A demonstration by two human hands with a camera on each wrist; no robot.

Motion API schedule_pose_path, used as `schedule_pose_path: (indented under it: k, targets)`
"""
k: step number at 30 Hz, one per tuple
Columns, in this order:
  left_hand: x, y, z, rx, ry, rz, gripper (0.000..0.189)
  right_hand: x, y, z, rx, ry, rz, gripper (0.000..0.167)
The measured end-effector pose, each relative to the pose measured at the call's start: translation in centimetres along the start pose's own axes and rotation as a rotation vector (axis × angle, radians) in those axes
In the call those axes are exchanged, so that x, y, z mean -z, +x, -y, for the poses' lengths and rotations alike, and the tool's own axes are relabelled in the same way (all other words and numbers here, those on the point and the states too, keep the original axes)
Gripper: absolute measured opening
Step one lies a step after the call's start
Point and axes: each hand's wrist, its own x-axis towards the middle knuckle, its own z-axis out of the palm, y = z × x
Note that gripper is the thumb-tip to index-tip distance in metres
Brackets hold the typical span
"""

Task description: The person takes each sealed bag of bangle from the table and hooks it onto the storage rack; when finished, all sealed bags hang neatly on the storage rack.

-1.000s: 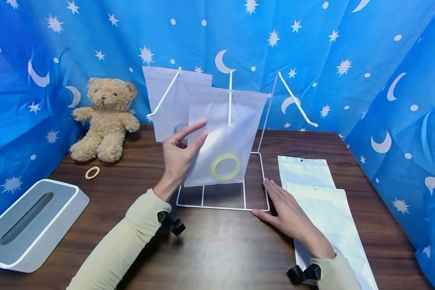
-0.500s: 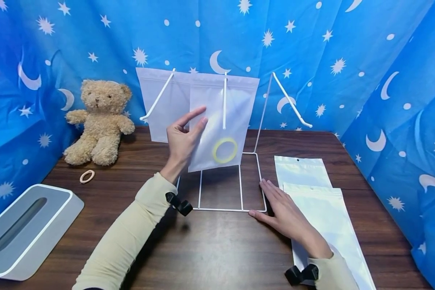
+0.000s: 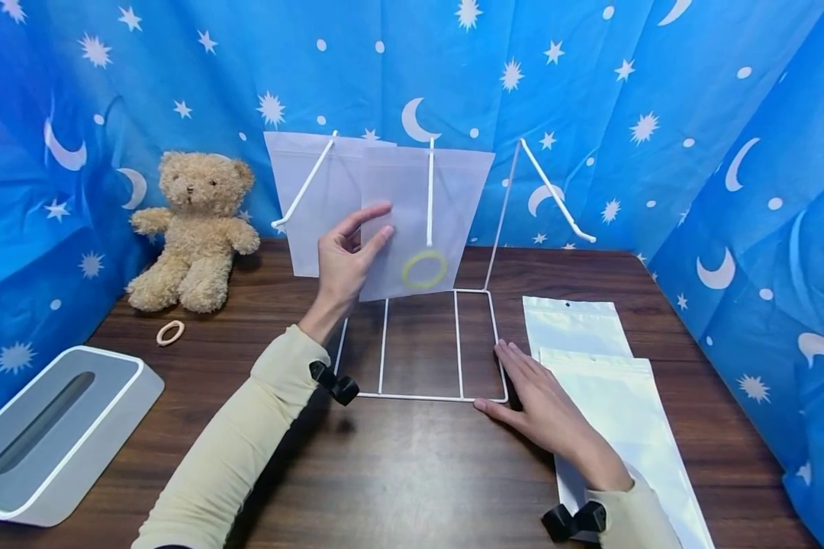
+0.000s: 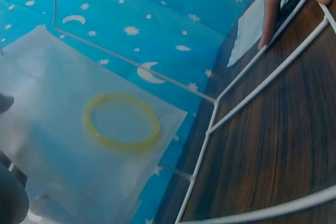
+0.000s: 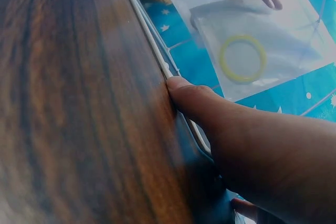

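Note:
My left hand point(image 3: 346, 263) holds the left edge of a translucent white zip bag point(image 3: 391, 171), thumb and index finger in front of it, other fingers partly hidden behind. The bag hangs from the middle hook point(image 3: 430, 191) of a white wire rack. A yellow ring point(image 4: 122, 121) shows blurred through its lower part. Fingers straight, my right hand point(image 3: 545, 404) rests at the front right corner of the rack's base point(image 3: 419, 397). In the right wrist view its thumb point(image 5: 191, 93) presses on the front wire. Another white bag point(image 3: 302, 171) hangs from the left hook point(image 3: 305, 179).
The rack's right hook point(image 3: 556, 191) juts forward. Two white bags point(image 3: 611, 412) lie overlapping under and beside my right forearm. At left are a teddy bear point(image 3: 199, 229), a small beige ring point(image 3: 170, 333) and a grey-white tissue box point(image 3: 62, 427). A blue starry curtain point(image 3: 453, 61) closes the back.
My left hand has moved the bag with the yellow ring backward along the middle hook, and its lower edge sits higher in view. The right hand stays on the base.

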Motion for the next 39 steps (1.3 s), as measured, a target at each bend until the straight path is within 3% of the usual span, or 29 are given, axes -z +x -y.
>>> schedule_pose_path:
  k: [5, 9, 11, 13, 16, 19, 22, 27, 30, 34, 39]
  targets:
    - [2.2, -0.1, -0.6, 0.013, 0.137, 0.125, 0.035, 0.2, -0.1, 0.0, -0.008, -0.005, -0.012, 0.096]
    - [5.2, -1.6, -0.8, 0.030, 0.287, 0.148, 0.036, 0.3, -0.1, -0.1, -0.006, -0.010, -0.014, 0.097]
    - [6.7, -3.0, -0.7, 0.102, 0.389, 0.152, 0.038, 0.4, -0.2, -0.3, -0.009, -0.011, -0.008, 0.097]
    - [8.0, -4.4, -0.6, 0.229, 0.484, 0.193, 0.040, 0.5, -0.3, -0.4, -0.014, -0.009, -0.003, 0.097]
    - [9.1, -6.6, -0.8, 0.421, 0.614, 0.335, 0.049, 0.8, -0.4, -0.8, -0.013, -0.006, -0.009, 0.096]
    - [9.4, -8.6, -0.8, 0.489, 0.699, 0.493, 0.060, 0.9, -0.4, -1.0, -0.007, -0.005, -0.016, 0.096]
    - [9.7, -10.4, -0.3, 0.453, 0.732, 0.563, 0.070, 0.8, -0.3, -1.1, -0.008, -0.001, -0.010, 0.095]
    - [10.5, -12.4, 2.2, 0.338, 0.692, 0.557, 0.077, 0.4, -0.3, -1.1, -0.020, 0.008, -0.003, 0.096]
    - [10.7, -13.0, 3.6, 0.262, 0.715, 0.568, 0.081, 0.3, -0.5, -1.1, -0.024, 0.011, -0.007, 0.096]
    - [10.7, -13.7, 4.2, 0.194, 0.807, 0.596, 0.088, 0.2, -0.5, -1.1, -0.033, 0.013, -0.004, 0.096]
    - [10.7, -14.3, 4.4, 0.160, 0.884, 0.627, 0.091, 0.2, -0.5, -1.1, -0.031, 0.005, 0.000, 0.097]
